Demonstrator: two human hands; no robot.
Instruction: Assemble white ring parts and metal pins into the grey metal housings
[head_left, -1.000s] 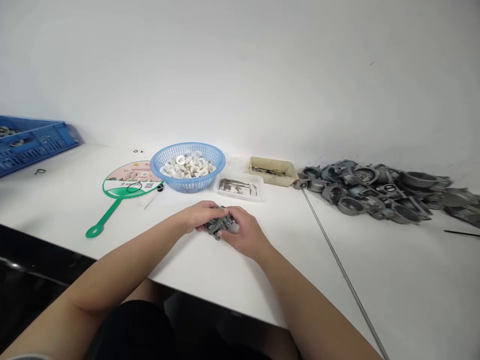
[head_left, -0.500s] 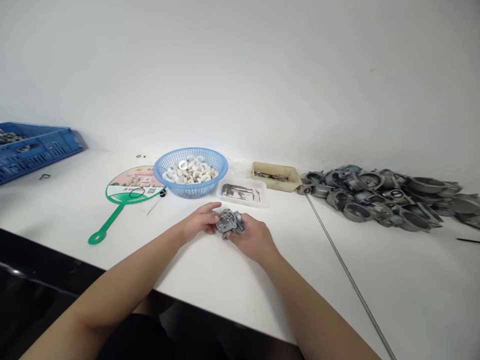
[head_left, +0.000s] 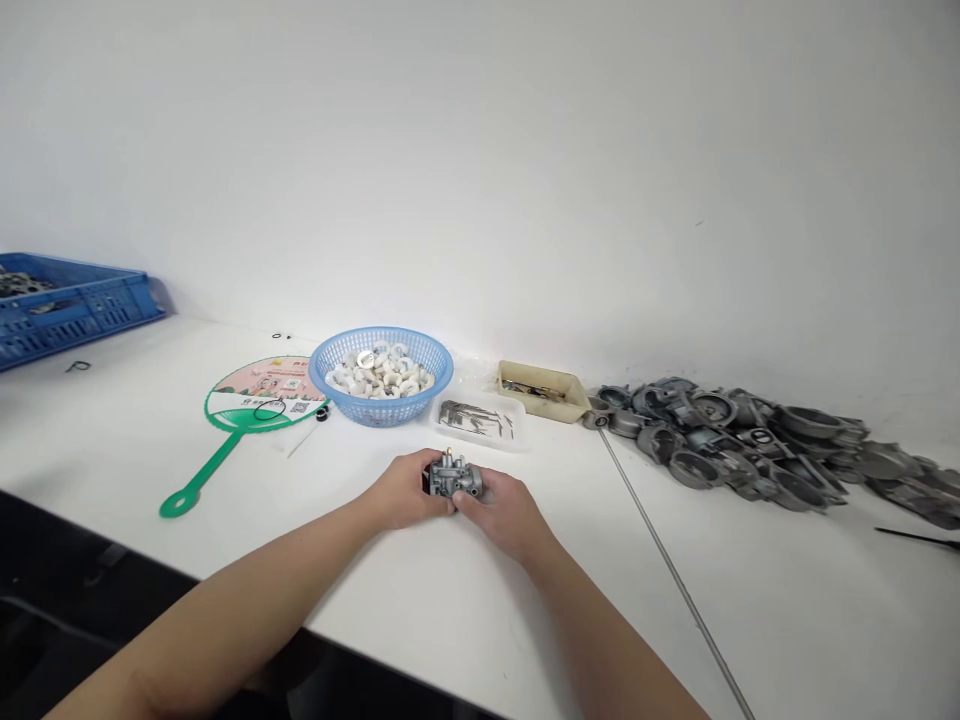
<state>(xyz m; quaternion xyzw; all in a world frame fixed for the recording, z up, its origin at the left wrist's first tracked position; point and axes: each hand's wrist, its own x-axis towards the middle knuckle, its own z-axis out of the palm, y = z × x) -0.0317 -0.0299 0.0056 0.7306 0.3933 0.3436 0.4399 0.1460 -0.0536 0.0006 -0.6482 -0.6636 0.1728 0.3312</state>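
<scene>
Between my two hands is a grey metal carburetor (head_left: 456,477), held just above the white table. A small brass-coloured piece sticks up from its top. My left hand (head_left: 407,490) is closed around its left end, thumb along the lower front edge. On the other end, my right hand (head_left: 506,508) grips with the thumb pressed on the front. Fingers behind the carburetor are hidden. Just beyond the hands lies a shallow clear tray (head_left: 517,430) with thin dark metal pins.
A blue basket (head_left: 381,412) holds white ring-shaped parts. Left of it lies a green-handled fan (head_left: 217,462); a blue crate (head_left: 112,303) stands farther left. Behind the tray is a beige bin (head_left: 555,408). A metal rod (head_left: 667,560) runs toward me from a heap of grey bowl-shaped castings (head_left: 697,470).
The carburetor has been turned, so its side faces me instead of its open flat face. My left hand has closed onto it from a looser touch. The camera view has shifted slightly.
</scene>
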